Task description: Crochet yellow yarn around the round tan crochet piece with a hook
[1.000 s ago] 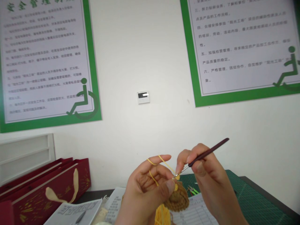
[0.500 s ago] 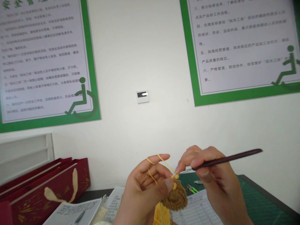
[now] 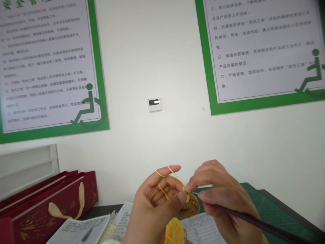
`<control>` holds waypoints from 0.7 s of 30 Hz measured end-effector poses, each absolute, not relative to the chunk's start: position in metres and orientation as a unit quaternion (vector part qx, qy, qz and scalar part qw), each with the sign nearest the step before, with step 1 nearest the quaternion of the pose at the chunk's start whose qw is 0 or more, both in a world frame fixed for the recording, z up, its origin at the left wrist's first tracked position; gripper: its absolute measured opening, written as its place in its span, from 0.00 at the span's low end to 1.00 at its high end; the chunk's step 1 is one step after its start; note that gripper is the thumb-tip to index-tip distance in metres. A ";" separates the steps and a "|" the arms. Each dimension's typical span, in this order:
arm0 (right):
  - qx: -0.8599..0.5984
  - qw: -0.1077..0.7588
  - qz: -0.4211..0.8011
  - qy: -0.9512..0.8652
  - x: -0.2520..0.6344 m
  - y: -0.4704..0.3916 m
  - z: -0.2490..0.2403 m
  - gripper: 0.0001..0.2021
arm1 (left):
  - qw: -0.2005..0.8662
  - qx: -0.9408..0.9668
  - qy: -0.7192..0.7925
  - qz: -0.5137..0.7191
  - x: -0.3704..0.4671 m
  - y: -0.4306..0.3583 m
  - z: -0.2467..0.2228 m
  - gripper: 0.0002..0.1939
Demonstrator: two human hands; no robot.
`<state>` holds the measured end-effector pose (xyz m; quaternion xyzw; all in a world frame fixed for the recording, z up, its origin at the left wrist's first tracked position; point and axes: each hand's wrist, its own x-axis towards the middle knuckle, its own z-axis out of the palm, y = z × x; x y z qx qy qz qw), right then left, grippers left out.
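Observation:
My left hand [image 3: 158,200] pinches a round brown crocheted piece [image 3: 191,207] between thumb and fingers. Yellow yarn [image 3: 175,174] loops around its raised index finger and runs down to the piece's upper edge. In my right hand [image 3: 225,196] is a crochet hook [image 3: 243,215] with a dark handle, which slants down to the lower right. The hook's thin metal shaft points left at the piece; its tip is hidden at the stitches. A yellow yarn bundle [image 3: 174,231] lies below the brown piece.
Dark red gift bags [image 3: 63,200] stand at the left, beside printed papers [image 3: 81,230] and a pen. Under my hands lie a form sheet [image 3: 203,227] and a green cutting mat [image 3: 279,220]. Two green-framed posters [image 3: 105,112] and a small wall panel [image 3: 154,105] hang behind.
The hook's handle has swung from pointing up right to pointing down right as my right hand turned. The brown piece has tilted flatter, and my left hand has shifted slightly left.

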<state>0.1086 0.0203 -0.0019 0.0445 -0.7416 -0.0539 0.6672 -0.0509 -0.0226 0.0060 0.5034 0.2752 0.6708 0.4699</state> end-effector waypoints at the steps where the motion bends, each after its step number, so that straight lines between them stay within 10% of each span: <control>1: 0.044 0.668 -0.054 -0.741 0.108 0.020 -0.002 0.06 | 0.468 0.503 0.273 0.673 -0.051 -0.023 0.006 0.20; 10: 0.025 0.709 0.078 -0.701 0.094 0.037 -0.026 0.11 | 0.497 0.467 0.255 0.685 -0.047 -0.028 0.007 0.25; 17: -0.034 0.753 -0.119 -0.646 0.079 0.029 -0.030 0.21 | 0.412 0.471 0.263 0.734 -0.037 -0.030 0.008 0.25; 21: -0.024 0.775 -0.015 -0.631 0.081 0.021 -0.025 0.11 | 0.378 0.486 0.284 0.735 -0.036 -0.032 0.009 0.28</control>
